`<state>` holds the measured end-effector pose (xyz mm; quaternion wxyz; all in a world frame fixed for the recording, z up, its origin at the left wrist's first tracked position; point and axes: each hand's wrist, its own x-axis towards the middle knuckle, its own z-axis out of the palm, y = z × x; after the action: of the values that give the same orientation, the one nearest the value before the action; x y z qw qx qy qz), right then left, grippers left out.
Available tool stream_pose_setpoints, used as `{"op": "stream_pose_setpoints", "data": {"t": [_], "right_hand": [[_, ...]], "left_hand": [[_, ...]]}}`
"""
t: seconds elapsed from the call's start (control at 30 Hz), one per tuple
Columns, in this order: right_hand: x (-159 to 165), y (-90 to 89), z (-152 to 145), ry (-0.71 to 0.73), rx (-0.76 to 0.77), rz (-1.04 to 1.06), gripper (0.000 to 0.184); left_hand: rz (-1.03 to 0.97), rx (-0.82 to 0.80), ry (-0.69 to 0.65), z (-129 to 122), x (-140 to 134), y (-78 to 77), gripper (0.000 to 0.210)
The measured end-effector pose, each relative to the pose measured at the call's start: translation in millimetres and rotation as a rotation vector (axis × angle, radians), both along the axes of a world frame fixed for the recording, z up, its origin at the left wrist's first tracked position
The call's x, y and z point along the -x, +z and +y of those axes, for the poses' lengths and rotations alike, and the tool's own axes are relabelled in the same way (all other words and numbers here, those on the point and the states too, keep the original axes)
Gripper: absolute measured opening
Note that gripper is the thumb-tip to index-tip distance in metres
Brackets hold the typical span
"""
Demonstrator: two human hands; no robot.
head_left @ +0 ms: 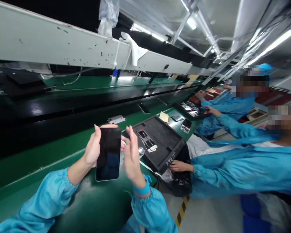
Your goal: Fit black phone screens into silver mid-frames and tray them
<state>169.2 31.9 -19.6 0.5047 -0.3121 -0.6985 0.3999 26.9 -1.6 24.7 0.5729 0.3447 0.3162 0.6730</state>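
A smartphone [108, 154] with a dark, glossy screen is held upright over the green bench. My left hand [92, 147] grips it along the left side, thumb at the edge and other fingers behind it. Beside the phone's right edge is my right hand [132, 155], its fingers stretched upward; whether a fingertip touches the phone is hard to see. A blue band circles my right wrist. Just right of that hand sits a small round silvery object [141, 151]. Beyond the phone lies a pale phone frame [116, 119] on the bench.
To the right, a black tray [163, 129] carries phone parts [146, 140]. Behind it are a yellow pad [164, 116] and another opened phone [185, 126]. A co-worker's hand [180, 166] is by the tray's near corner. A grey beam [63, 35] with a white glove crosses above.
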Motion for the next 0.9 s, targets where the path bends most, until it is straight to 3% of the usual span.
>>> {"op": "stream_pose_setpoints", "data": {"t": [0.1,0.17,0.37,0.5,0.73,0.8,0.9], "right_hand": [[-3,15.3,13,0.120,0.297,0.032,0.083],[-5,20.9,15,0.192,0.370,0.017,0.086],[-22,35.3,-4,0.236,0.261,0.004,0.080],[-31,42.2,-8,0.263,0.271,-0.055,0.076],[-9,37.9,7,0.079,0.161,-0.040,0.076],[-8,34.0,11,0.125,0.173,-0.003,0.079],[-15,29.4,17,0.310,0.253,-0.034,0.084]], "left_hand": [[0.095,-0.054,-0.116,-8,-8,3.2,0.067],[0.139,-0.073,-0.138,-12,-12,4.5,0.064],[0.205,-0.143,-0.113,-25,-16,3.0,0.053],[0.414,-0.177,0.094,-28,-16,-4.2,0.050],[0.620,-0.214,0.239,-12,-17,-6.6,0.047],[0.653,-0.225,0.240,-11,-15,-4.1,0.046],[0.662,-0.200,0.195,-12,-12,-3.5,0.048]]}}
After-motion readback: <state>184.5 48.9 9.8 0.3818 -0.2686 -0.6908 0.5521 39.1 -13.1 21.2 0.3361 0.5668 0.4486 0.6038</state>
